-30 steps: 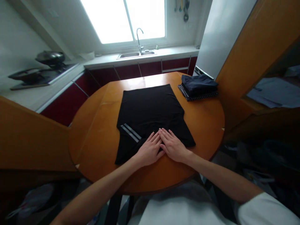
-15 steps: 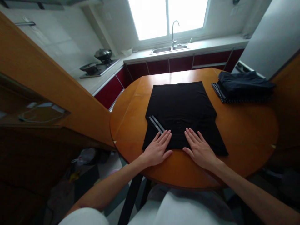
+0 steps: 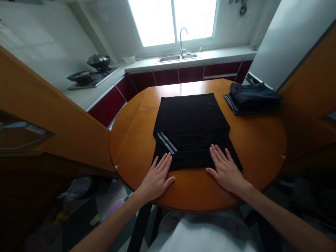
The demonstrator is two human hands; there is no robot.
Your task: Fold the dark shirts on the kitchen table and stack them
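A black garment (image 3: 191,115) lies spread flat on the round wooden table (image 3: 128,140), its near part folded over on itself. Two light grey stripes (image 3: 167,142) cross its left side on a slant. My left hand (image 3: 156,176) rests with fingers apart on the near left edge of the cloth, fingertips just below the stripes. On the near right part lies my right hand (image 3: 225,170), palm down, fingers stretched forward and thumb out to the left. Neither hand grips the fabric.
A stack of folded dark clothes (image 3: 253,98) sits at the table's far right. Beyond the table are a counter with a sink (image 3: 169,58) and faucet (image 3: 181,42). Pans (image 3: 98,61) stand on the stove at left. A wooden partition (image 3: 57,115) rises at left.
My hands have spread apart along the near edge of the garment, the left one moving left and uncovering more of the stripes. The camera view has shifted to the right.
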